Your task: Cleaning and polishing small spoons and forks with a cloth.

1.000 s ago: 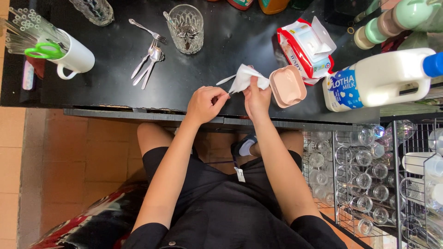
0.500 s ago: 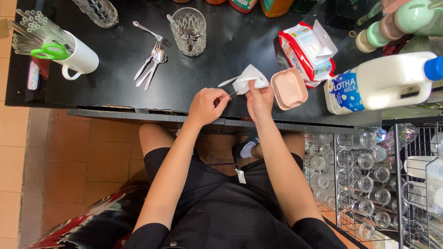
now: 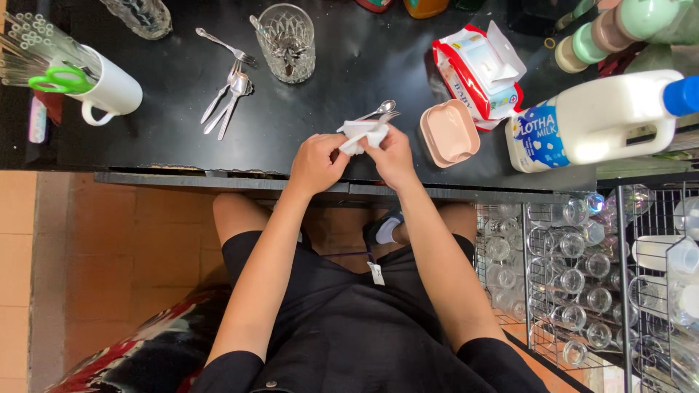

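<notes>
Both hands meet over the front edge of the black counter (image 3: 182,145). My left hand (image 3: 317,161) and my right hand (image 3: 393,155) pinch a folded white napkin (image 3: 362,134) wrapped around a spoon and fork (image 3: 381,111), whose metal ends stick out toward the back right. A pile of loose spoons and forks (image 3: 227,93) lies on the counter to the left. A cut-glass tumbler (image 3: 286,42) holding a spoon stands behind the hands.
A white mug (image 3: 109,93) with straws and green scissors stands at the left. A pink plastic lid (image 3: 449,132), a red-and-white wipes pack (image 3: 481,67) and a white milk jug (image 3: 597,122) sit at the right. Wire racks of glasses (image 3: 575,291) stand below right.
The napkin, spread open one second ago, is now folded tightly around the cutlery. Both hands have closed in on it and the view has shifted a little.
</notes>
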